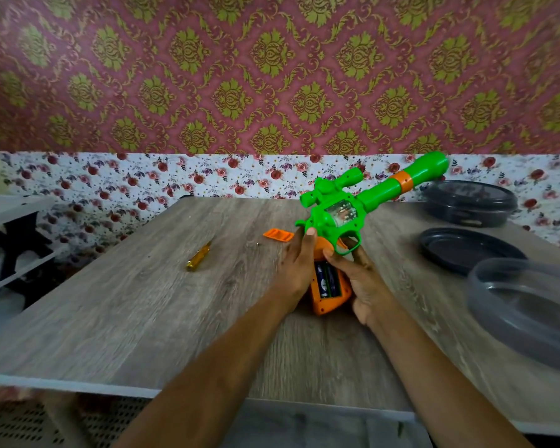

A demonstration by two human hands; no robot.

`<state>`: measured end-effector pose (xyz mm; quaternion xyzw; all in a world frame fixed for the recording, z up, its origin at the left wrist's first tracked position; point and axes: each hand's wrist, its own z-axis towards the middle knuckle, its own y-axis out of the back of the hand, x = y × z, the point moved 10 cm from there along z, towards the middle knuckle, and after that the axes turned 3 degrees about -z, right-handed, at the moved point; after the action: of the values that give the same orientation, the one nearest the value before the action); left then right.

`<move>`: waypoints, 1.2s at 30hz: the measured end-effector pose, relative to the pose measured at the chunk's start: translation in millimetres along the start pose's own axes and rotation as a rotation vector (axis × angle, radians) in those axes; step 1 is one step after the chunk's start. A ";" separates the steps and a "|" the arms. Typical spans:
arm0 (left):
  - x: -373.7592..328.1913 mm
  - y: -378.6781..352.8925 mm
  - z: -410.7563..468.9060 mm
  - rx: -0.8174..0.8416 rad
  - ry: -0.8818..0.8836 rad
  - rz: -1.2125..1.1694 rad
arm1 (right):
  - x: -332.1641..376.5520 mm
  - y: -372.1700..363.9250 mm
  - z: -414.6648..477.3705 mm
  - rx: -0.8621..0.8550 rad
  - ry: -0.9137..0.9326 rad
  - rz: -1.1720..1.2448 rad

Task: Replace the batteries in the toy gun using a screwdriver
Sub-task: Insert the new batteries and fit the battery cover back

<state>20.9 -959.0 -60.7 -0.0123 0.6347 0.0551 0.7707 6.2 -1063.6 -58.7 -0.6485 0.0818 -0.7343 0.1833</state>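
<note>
A green toy gun point(362, 198) with an orange grip is held above the wooden table point(143, 302), barrel pointing up and to the right. My left hand point(299, 263) grips the back of the gun. My right hand point(361, 282) holds the orange grip near the trigger guard. The battery compartment point(326, 281) in the grip stands open, with dark batteries visible inside. The orange battery cover point(278, 235) lies on the table just left of the gun. A yellow-handled screwdriver point(199, 256) lies further left. A tiny screw point(257, 243) rests near the cover.
At the right are a black lidded round container point(469, 202), a black dish point(466, 250) and a clear round container point(527, 305). A white shelf unit point(10, 234) stands left of the table. A flowered wall is behind.
</note>
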 end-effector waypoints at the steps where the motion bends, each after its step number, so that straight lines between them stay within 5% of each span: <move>1: 3.2 0.8 3.8 0.002 0.007 0.030 | 0.1 1.6 0.4 -0.010 -0.005 -0.005; 6: -10.4 47.2 22.5 -0.253 -0.036 -0.119 | 4.2 8.9 -0.5 -0.058 -0.001 -0.041; 9: -12.9 79.4 34.8 -0.322 -0.042 0.289 | 7.6 12.2 -0.3 -0.085 0.019 -0.068; 15: -9.3 66.5 86.2 -0.014 -0.099 1.147 | 6.7 24.4 3.1 -0.146 0.030 -0.025; 20: 13.5 45.9 105.6 0.093 -0.061 1.354 | 4.1 29.7 8.0 -0.156 0.037 -0.027; 30: -19.7 24.4 68.1 0.000 -0.225 1.194 | 6.2 29.9 4.0 -0.164 0.032 -0.029; 33: -43.6 56.9 42.1 -0.181 -0.258 0.819 | 6.5 30.2 2.7 -0.164 0.018 -0.008; 36: -40.3 92.1 18.1 -0.338 -0.137 0.170 | 6.3 28.6 3.4 -0.147 0.002 -0.003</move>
<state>21.7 -868.6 -13.0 -0.0841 0.5611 0.2261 0.7918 13.6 -1091.9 -62.6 -0.6596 0.1348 -0.7272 0.1339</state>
